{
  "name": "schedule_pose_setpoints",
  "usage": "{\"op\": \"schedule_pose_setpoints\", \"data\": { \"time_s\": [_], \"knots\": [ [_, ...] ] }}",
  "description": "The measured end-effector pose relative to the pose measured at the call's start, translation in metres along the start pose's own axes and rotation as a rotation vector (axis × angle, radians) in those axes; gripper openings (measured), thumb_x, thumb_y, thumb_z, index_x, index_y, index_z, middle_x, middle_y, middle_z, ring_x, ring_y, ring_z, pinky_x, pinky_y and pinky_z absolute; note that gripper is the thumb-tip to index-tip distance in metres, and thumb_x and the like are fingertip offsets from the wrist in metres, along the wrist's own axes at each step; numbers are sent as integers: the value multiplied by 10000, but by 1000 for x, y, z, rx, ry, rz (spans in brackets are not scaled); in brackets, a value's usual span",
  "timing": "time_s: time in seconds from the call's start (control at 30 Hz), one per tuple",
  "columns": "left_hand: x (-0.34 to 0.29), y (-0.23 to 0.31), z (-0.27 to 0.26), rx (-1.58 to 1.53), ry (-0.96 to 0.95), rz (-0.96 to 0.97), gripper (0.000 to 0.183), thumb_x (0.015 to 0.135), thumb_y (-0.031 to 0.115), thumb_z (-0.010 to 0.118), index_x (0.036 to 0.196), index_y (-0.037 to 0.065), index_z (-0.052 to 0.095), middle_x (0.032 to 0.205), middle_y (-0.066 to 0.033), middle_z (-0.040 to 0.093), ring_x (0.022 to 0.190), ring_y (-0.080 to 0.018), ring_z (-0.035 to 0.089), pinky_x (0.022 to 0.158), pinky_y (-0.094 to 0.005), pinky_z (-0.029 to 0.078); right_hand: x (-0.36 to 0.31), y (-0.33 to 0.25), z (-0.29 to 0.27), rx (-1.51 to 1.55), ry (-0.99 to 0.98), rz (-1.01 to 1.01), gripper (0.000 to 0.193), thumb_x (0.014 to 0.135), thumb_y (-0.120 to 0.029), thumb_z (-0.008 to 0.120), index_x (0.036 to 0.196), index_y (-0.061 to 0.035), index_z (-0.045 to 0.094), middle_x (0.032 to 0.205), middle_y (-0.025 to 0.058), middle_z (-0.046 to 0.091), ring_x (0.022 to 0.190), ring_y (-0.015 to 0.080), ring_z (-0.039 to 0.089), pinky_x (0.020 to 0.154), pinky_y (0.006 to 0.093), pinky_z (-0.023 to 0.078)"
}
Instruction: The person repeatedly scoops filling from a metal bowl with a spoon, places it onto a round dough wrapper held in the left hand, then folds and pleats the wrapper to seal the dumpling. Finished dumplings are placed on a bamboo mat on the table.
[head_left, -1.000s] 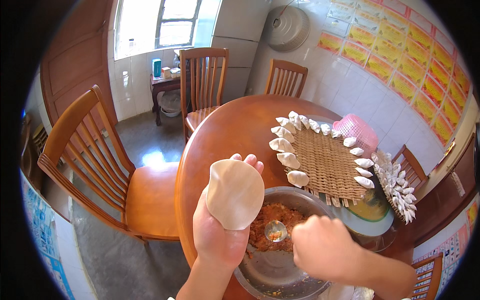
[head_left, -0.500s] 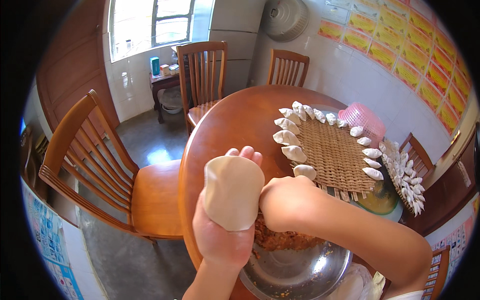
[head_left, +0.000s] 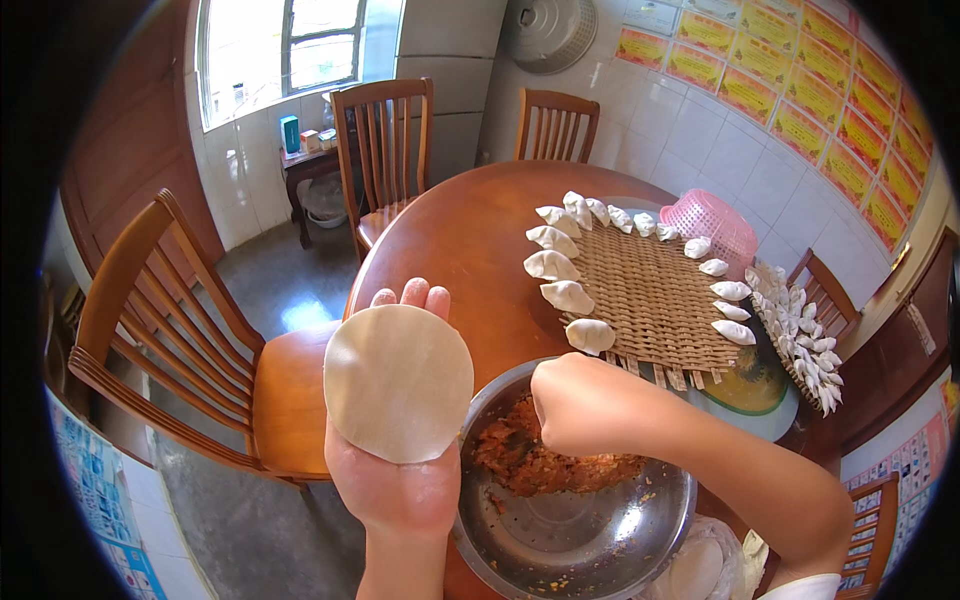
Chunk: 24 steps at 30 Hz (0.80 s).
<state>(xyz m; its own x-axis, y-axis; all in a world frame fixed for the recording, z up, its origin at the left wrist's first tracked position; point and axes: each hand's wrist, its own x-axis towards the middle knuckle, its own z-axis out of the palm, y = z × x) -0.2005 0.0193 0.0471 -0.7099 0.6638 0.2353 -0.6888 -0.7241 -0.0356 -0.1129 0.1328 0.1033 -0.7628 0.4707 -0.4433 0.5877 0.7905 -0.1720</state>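
A round, pale dumpling wrapper (head_left: 398, 385) lies flat across the palm of my left hand (head_left: 400, 490), which is turned up with its fingertips showing past the far edge. Over the metal bowl (head_left: 560, 540), my right hand (head_left: 580, 405) is closed in a fist, its fingers bent down and hidden, so what they grip cannot be made out. Reddish chopped filling (head_left: 515, 455) is heaped in the far part of the bowl. Beyond it, folded dumplings (head_left: 551, 265) line the left, far and right edges of a woven mat (head_left: 650, 300).
More dumplings cover a second tray (head_left: 795, 335) at the right, near a pink plastic basket (head_left: 712, 225). Pale round wrappers (head_left: 697, 568) lie in plastic beside the bowl. Wooden chairs (head_left: 200, 330) stand around the round table (head_left: 480, 215).
My left hand has moved left, away from the right hand, and the wrapper now lies flatter and rounder on it. More of the bowl and filling shows. The view has shifted slightly.
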Motion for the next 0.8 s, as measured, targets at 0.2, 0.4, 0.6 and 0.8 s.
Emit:
{"op": "schedule_pose_setpoints", "data": {
  "time_s": [0.2,0.4,0.6,0.8],
  "knots": [
    [0,1,-1,-17,-1,-13,438,952,202,252,1324,-23,310,1359,-198,357,1285,-337,325,1038,-398,338,-6,25,15,77,77,-84,172,672,-68,580,769,37,674,716,205,636,673,293,634,628,335,497],
    [0,1,0,25,29,-29,433,949,201,259,1311,-28,326,1342,-200,378,1270,-340,348,1029,-395,347,-18,47,34,311,120,-152,200,734,-138,620,845,18,677,726,163,656,667,221,640,643,304,492],
    [0,-1,-1,18,31,-26,428,950,200,265,1303,-31,337,1335,-203,385,1262,-348,357,1030,-400,347,-26,61,51,489,188,-225,189,768,-144,621,872,5,673,740,150,655,661,204,623,647,302,482],
    [-1,-1,-2,15,23,-39,421,952,198,271,1298,-30,346,1330,-204,390,1259,-350,359,1030,-406,347,-20,73,63,541,218,-269,194,794,-177,648,906,-19,668,735,105,658,636,145,592,620,279,463]
  ]
}}
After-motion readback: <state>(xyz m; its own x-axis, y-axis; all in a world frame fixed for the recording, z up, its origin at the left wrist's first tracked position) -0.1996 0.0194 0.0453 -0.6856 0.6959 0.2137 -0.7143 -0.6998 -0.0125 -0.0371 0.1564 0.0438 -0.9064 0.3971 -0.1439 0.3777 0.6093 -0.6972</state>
